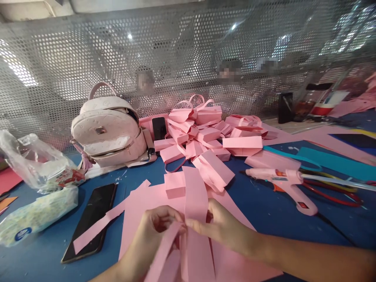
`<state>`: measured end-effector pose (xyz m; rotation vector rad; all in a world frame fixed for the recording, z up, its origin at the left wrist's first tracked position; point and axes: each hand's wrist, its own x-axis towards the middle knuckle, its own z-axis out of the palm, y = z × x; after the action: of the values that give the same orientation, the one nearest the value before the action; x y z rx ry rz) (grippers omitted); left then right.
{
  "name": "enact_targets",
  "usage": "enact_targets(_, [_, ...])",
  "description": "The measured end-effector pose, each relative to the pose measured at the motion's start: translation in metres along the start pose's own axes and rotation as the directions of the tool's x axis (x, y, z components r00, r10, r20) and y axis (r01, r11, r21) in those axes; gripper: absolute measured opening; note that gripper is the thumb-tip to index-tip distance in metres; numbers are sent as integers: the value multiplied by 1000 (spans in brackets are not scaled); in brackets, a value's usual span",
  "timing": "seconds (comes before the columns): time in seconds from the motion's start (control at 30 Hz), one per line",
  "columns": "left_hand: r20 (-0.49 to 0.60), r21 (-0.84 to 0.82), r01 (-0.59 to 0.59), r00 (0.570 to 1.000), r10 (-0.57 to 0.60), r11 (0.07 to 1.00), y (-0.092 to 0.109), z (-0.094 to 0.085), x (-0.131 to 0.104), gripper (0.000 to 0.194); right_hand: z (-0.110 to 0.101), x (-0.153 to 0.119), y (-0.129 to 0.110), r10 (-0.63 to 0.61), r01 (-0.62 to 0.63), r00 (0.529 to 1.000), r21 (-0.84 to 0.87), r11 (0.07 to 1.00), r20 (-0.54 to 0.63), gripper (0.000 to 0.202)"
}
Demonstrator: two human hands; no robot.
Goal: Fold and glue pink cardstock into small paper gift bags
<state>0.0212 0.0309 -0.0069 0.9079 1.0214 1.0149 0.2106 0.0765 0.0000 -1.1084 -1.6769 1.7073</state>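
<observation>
Fingers of my left hand (160, 221) are closed on a narrow pink paper strip (166, 248) at the bottom centre. My right hand (210, 225) grips a wider pink paper strip (196, 192) from its right side, thumb on top. The fingertips of both hands nearly meet. Beneath them lies a large pink paper sheet (138, 213). Just beyond the hands sits a small folded pink paper box (174, 186). A pile of folded pink paper pieces with looped handles (205, 135) stands farther back.
To the right lies a pink glue gun (289, 182) with a cable. At left are a black phone (95, 211), a tissue pack (41, 213), a plastic bag (44, 160) and a pale backpack (108, 127). A perforated metal screen (182, 51) rises behind.
</observation>
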Motion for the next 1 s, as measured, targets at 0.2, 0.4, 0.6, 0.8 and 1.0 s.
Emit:
enact_targets(0.2, [-45,150,-3,999,10,989,0,-6,2,18,1,-3,-2,-112,115,993,-112,987,35,27])
enact_targets(0.4, [-34,91,-3,999,6,996,2,-4,0,17,1,-6,-4,-46,41,999,-202,979,-23,33])
enact_targets(0.6, [-23,182,1,1000,3,983,4,-4,2,10,0,-3,5,75,-127,983,-326,937,-167,45])
enact_targets(0.8, [7,200,12,1000,-13,980,1,-7,2,15,1,-6,1,51,-83,993,-319,944,-105,41])
enact_targets(1.0, [-6,200,33,999,-33,979,1,-6,2,17,0,-5,5,7,-58,988,-328,943,-153,42])
